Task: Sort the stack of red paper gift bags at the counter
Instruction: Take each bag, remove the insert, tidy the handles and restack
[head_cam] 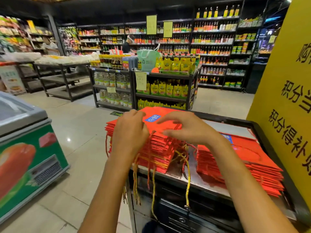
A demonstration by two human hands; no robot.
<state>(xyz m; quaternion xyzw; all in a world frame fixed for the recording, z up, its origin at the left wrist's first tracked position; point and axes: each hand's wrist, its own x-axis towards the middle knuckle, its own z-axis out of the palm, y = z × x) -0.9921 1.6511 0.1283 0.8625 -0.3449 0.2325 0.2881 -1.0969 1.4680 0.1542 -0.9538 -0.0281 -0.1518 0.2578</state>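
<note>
A tall stack of red paper gift bags point(159, 148) lies flat on the left part of the metal counter point(202, 181), with red and gold cord handles point(186, 165) dangling over the front edge. The top red bag point(168, 113), which bears a blue label point(152, 118), sits slightly raised and askew. My left hand point(129, 133) curls its fingers round that bag's left edge. My right hand point(188, 128) lies over its near right part with fingers spread and nearly straight. A second, lower stack of red bags point(244, 158) lies to the right.
A yellow sign board point(286, 98) stands against the counter's right side. A chest freezer point(25, 148) is on the left across the tiled aisle. Shelves of bottles and yellow pouches point(168, 78) stand beyond the counter, with a person point(127, 45) far back.
</note>
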